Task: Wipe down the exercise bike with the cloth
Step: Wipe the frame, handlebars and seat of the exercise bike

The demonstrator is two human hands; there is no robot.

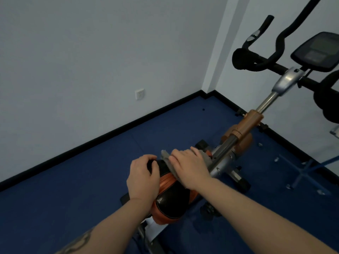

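A: Item one, largest: the exercise bike (pixel 244 125), running from the view's 6 o'clock up to 2 o'clock across the blue floor (pixel 64 208), in a corner between pale walls (pixel 82 52). Condition?

B: No wiped area can be told from an unwiped one by sight. Judging by where the hands are, the work is on the saddle; the handlebars (pixel 264 57) and console (pixel 317 52) at 2 o'clock, the copper post sleeve (pixel 251 121) and the lower frame appear not yet reached. Most of the job likely remains.

A: Item two: the saddle (pixel 172 197).

B: Black top, orange trim, just below centre. Its nose points toward 12 o'clock, under both hands.

A: Item three: the cloth (pixel 167 161).

B: Grey, lying over the saddle's nose, mostly covered by the right hand; one edge shows at that hand's 9 o'clock, and a fold shows past its fingers at 2 o'clock.

A: Item four: the hands.

B: The left hand (pixel 144 177) enters from 7 o'clock, fingers curled round the saddle's left side near the nose, bracing it. The right hand (pixel 189 166) enters from 4 o'clock, forearm extended, palm down, fingers fairly straight and together, pressing the cloth flat onto the saddle. Whether the thumb hooks under the cloth cannot be told.

A: Smallest entry?

B: A wall socket (pixel 139 94) at 10 o'clock, well apart from the bike.
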